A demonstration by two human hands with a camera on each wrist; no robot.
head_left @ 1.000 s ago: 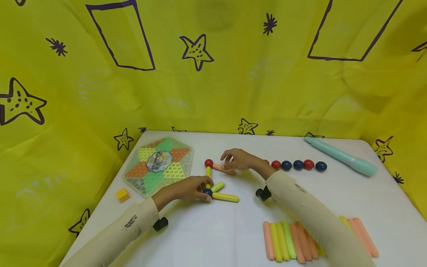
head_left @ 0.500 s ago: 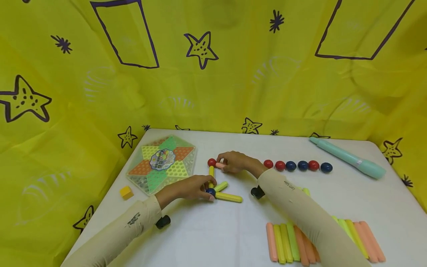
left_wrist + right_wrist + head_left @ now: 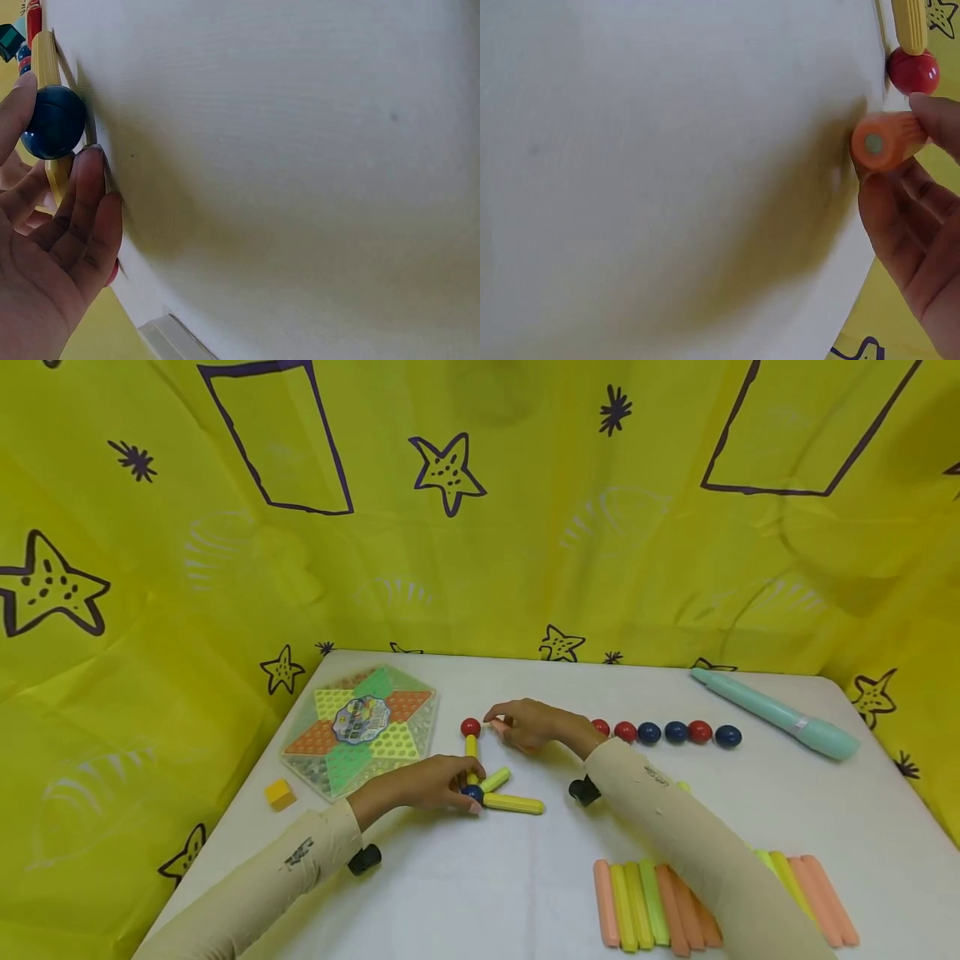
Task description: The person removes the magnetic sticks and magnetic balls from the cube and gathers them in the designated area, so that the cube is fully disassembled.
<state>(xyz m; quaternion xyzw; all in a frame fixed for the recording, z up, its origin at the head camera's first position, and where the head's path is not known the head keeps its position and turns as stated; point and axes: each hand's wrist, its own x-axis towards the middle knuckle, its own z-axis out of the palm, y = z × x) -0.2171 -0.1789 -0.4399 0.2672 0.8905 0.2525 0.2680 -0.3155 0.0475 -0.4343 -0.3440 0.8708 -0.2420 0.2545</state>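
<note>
Sticks and balls lay joined on the white table (image 3: 480,893): a dark blue ball (image 3: 472,792) sat at the near corner with three sticks fanning from it, a yellow stick (image 3: 470,752) running up to a red ball (image 3: 470,727), a short lime stick (image 3: 496,779) angling away, and a longer yellow stick (image 3: 513,804) lying toward the right. The left hand (image 3: 431,783) rested at this corner, its grip curled round the blue ball (image 3: 52,121), fingertips (image 3: 88,161) pressed beside it in the left wrist view. The right hand (image 3: 534,725) was just beside the red ball (image 3: 913,71), its grip pinching an orange stick (image 3: 881,141) whose round end faced the right wrist camera, close to the red ball but apart from it. Behind the right wrist ran a row of red and blue balls (image 3: 663,732). Farther back lay a pale teal pen-shaped toy (image 3: 776,714). Near the front edge a row of orange, yellow and green sticks (image 3: 637,914) lay side by side, partly hidden by the right sleeve (image 3: 697,852). To the left stood a hexagonal game board (image 3: 360,731) and a small yellow cube (image 3: 279,794).
</note>
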